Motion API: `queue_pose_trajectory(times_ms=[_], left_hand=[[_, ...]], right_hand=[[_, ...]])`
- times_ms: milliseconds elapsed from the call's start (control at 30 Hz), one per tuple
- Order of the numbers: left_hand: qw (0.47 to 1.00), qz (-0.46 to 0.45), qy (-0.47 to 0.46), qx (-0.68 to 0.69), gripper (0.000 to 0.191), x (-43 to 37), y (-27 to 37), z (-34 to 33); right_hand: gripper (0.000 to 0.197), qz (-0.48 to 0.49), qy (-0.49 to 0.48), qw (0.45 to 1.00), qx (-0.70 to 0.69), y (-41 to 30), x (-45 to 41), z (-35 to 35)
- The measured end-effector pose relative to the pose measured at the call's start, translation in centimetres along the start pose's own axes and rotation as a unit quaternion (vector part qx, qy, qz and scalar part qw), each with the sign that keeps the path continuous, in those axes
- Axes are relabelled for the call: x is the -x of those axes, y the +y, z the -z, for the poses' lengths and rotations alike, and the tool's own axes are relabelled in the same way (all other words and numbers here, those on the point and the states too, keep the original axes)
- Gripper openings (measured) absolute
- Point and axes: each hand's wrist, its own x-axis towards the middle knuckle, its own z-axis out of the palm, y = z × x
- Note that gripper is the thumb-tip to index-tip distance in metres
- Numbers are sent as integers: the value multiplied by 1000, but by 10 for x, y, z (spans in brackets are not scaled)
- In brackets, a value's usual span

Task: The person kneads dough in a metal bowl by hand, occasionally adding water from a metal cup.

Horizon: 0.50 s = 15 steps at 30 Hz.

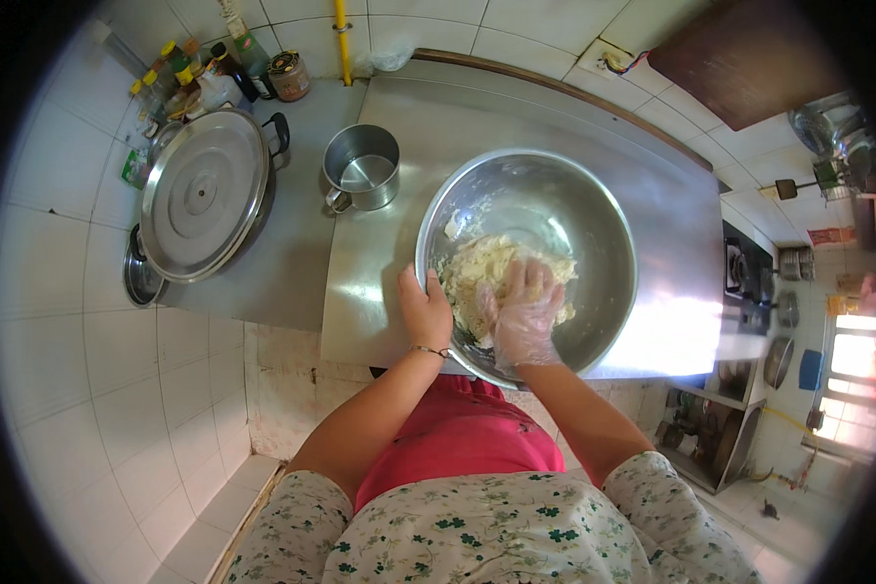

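A large stainless steel bowl (pixel 606 241) stands near the front edge of the metal worktop. Rough, pale dough (pixel 474 266) with crumbly edges lies in its left and lower part, and bits of it stick to the inner wall. My left hand (pixel 426 310), bare with a thin bracelet at the wrist, grips the bowl's left rim, thumb at the top edge. Inside the bowl, my right hand (pixel 529 314) wears a clear plastic glove and presses on the dough with its fingers spread; the fingertips are partly sunk in it. A steel mug (pixel 363 168) with a handle stands left of the bowl.
At the left are a large lidded pot (pixel 203 191), another lid (pixel 142 281), several bottles (pixel 179 66) and a jar (pixel 289 75). A yellow pipe (pixel 342 44) runs up the tiled wall behind. A gas stove (pixel 746 270) is at the far right.
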Motion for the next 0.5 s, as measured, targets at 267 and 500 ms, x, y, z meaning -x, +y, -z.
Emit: queue_pose_trajectory(times_ms=[267,500], left_hand=[[993,-73,-86,-19,33,-28,0,3],[929,-180,-249,-207,23,-123,43,-18]], right_hand=[[69,-8,10,1000,11,-15,-50,-17],[64,4,-62,998,8,-11,-108,-37]])
